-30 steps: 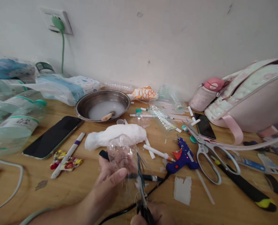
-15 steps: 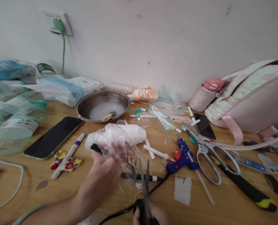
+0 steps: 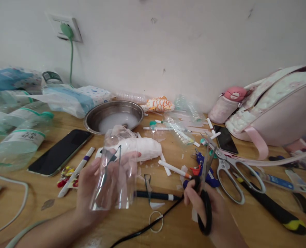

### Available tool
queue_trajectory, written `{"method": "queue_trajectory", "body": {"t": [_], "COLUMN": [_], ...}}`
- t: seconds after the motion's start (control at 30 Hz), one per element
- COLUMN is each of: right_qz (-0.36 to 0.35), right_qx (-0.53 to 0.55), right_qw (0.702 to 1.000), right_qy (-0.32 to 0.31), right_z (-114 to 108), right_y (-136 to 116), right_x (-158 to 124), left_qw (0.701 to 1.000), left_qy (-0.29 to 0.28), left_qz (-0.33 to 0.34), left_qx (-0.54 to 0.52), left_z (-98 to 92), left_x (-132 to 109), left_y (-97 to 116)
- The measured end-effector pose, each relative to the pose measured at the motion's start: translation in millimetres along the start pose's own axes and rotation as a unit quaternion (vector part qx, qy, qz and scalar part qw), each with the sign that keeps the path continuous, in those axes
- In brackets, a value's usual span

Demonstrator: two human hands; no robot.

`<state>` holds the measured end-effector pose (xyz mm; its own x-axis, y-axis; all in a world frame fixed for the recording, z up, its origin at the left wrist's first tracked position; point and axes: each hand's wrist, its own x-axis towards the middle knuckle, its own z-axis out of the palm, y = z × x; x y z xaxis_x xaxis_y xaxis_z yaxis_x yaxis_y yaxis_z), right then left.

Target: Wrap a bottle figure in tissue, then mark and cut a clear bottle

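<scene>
My left hand (image 3: pixel 91 187) is closed around a curved piece of clear plastic (image 3: pixel 125 193), seemingly cut from a bottle, with dark marker lines on it. Through and behind the plastic shows a white wrapped bundle (image 3: pixel 146 148) lying on the table. Black-handled scissors (image 3: pixel 205 203) are in my right hand (image 3: pixel 215 210), fingers in the loops and blades pointing up, apart from the plastic. Below the plastic's right side lie a black marker (image 3: pixel 155 195) and a small clear scrap with a dark line (image 3: pixel 148 184). Partly behind my right hand is a blue glue gun (image 3: pixel 211 177).
A metal bowl of cloudy liquid (image 3: pixel 91 129) stands behind the bundle. Left are a phone (image 3: pixel 60 151) and plastic bottles (image 3: pixel 18 137). To the right lie silver scissors (image 3: pixel 230 186), a black-and-yellow knife (image 3: pixel 272 206) and a pink backpack (image 3: pixel 277 106). A black cord (image 3: pixel 142 227) crosses the front.
My right hand has moved the scissors up and right, away from the plastic. The plastic now stands more upright in my left hand, and a lined scrap lies on the table.
</scene>
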<state>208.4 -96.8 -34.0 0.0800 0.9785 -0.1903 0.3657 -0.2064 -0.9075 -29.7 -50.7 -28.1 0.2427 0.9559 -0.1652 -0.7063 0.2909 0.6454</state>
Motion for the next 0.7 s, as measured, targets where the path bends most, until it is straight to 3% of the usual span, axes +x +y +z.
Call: {"method": "queue_trajectory", "body": {"t": [0.07, 0.23, 0.33, 0.5, 0.63, 0.7], "right_qz": [0.015, 0.045, 0.026, -0.050, -0.109, -0.159], "right_qx": [-0.072, -0.184, -0.224, -0.380, -0.398, -0.404], "right_qw": [0.995, 0.973, 0.959, 0.906, 0.895, 0.878], "right_qy": [0.073, 0.135, 0.175, 0.179, 0.168, 0.202], "right_z": [-9, -34, -43, -42, -41, -39], "right_y": [1, 18, 21, 18, 23, 25], "right_x": [10, 29, 33, 35, 37, 37], "left_qw": [1.000, 0.997, 0.996, 0.995, 0.996, 0.997], "left_qy": [0.010, 0.055, 0.036, 0.016, 0.012, -0.014], "left_qz": [-0.015, -0.053, -0.054, -0.067, -0.084, -0.079], "left_qx": [-0.005, 0.018, 0.060, 0.072, 0.034, 0.007], "left_z": [1.7, 3.8, 0.2, 0.4, 7.7, 10.4], "left_x": [2, 1, -2, -4, -1, 0], "left_y": [-2, -10, -16, -20, -20, -20]}}
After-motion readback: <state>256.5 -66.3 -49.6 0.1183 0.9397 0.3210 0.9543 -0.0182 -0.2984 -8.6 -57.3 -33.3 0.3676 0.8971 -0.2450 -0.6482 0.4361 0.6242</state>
